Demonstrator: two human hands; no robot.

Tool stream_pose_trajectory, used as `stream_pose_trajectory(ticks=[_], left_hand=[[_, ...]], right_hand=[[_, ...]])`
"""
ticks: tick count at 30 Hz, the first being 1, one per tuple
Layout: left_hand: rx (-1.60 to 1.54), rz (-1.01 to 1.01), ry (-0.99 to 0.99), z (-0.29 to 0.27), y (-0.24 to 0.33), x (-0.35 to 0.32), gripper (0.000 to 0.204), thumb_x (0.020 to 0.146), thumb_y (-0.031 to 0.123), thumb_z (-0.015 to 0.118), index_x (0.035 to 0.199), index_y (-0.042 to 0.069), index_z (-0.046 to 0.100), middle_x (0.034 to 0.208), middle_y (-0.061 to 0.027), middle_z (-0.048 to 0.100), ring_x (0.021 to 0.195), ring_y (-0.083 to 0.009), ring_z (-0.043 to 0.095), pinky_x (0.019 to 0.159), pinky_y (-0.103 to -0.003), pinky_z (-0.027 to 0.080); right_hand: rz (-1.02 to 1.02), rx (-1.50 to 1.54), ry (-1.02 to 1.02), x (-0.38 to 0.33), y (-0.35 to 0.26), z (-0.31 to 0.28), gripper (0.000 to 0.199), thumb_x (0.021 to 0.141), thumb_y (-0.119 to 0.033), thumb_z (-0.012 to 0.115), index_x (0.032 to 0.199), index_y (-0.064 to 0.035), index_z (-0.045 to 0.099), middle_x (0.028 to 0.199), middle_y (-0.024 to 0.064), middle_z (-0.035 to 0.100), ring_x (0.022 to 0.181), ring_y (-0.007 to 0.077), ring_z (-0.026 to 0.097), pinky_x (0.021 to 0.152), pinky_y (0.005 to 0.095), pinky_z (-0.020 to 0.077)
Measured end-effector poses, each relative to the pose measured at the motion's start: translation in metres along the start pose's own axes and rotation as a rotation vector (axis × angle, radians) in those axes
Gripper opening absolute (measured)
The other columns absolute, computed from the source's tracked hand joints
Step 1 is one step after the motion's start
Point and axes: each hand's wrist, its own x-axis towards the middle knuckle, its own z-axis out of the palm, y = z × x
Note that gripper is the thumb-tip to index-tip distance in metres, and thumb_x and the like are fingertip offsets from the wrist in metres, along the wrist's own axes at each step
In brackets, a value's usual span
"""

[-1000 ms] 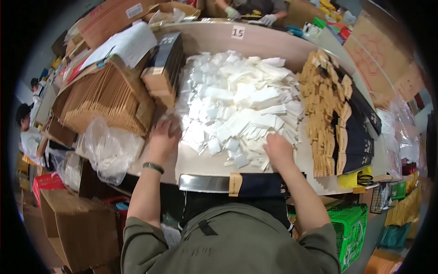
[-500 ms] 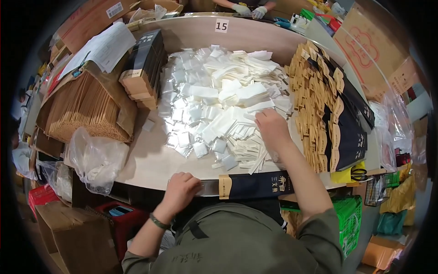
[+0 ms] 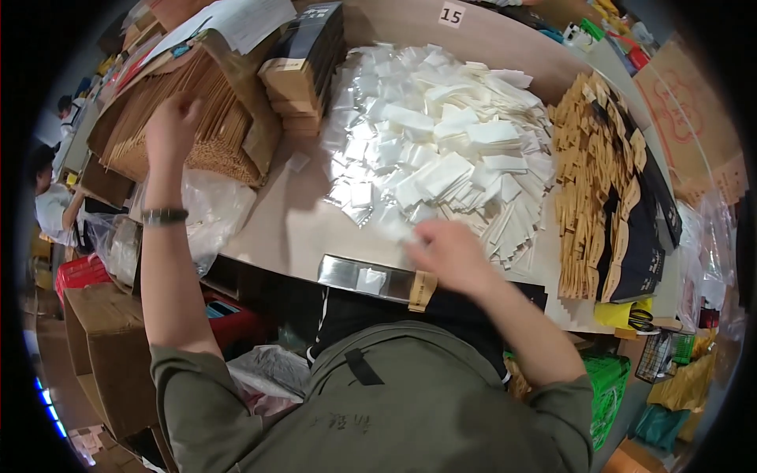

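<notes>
My left hand (image 3: 173, 126) is up at the far left, fingers curled against the front of a thick stack of brown paper pieces (image 3: 222, 118); what it pinches is hidden. Over the near edge of a heap of white paper packets (image 3: 461, 169), my right hand (image 3: 451, 256) is blurred, thumb and fingers together at a small white packet (image 3: 397, 228). A shiny grey strip (image 3: 337, 272) lies along the table's front edge, a small clear-wrapped white packet (image 3: 371, 281) on it. Beside it, partly under my right forearm, is a dark sleeve with a tan end (image 3: 423, 292).
Small clear sachets (image 3: 359, 169) fill the heap's left side. Dark and tan sleeves (image 3: 591, 189) are piled at the right, with another stack of dark packs (image 3: 303, 67) behind left. Plastic bags (image 3: 217, 205) hang at the front left. Black-handled scissors (image 3: 640, 319) are at the right corner.
My left hand has risen from the front edge to the brown stack. My right hand has come from the heap's right side down toward its near edge. The view has shifted.
</notes>
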Motion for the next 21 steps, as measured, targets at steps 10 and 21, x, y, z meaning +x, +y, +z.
stream_pose_trajectory(ticks=[10,21], left_hand=[[0.241,0.078,-0.344,0.033,-0.017,0.019,0.027,0.081,0.009,0.058,0.105,-0.001,0.066,0.101,-0.0282,0.066,0.098,-0.0419,0.064,0.081,-0.045,0.051],[-1.001,-0.488,-0.503,0.009,0.008,-0.236,0.009,0.098,0.008,0.059,0.103,0.004,0.064,0.088,0.0059,0.057,0.079,-0.0044,0.049,0.071,-0.019,0.040]], right_hand=[[-0.218,-0.103,-0.129,-0.021,-0.009,0.076,0.014,0.089,-0.020,0.061,0.083,-0.0076,0.060,0.083,0.0112,0.060,0.083,0.0334,0.062,0.069,0.0452,0.0507],[-0.340,-0.095,0.212,-0.068,0.019,0.046,0.040,0.074,-0.023,0.080,0.101,-0.0018,0.060,0.118,0.0167,0.060,0.110,0.0358,0.057,0.094,0.0438,0.0473]])
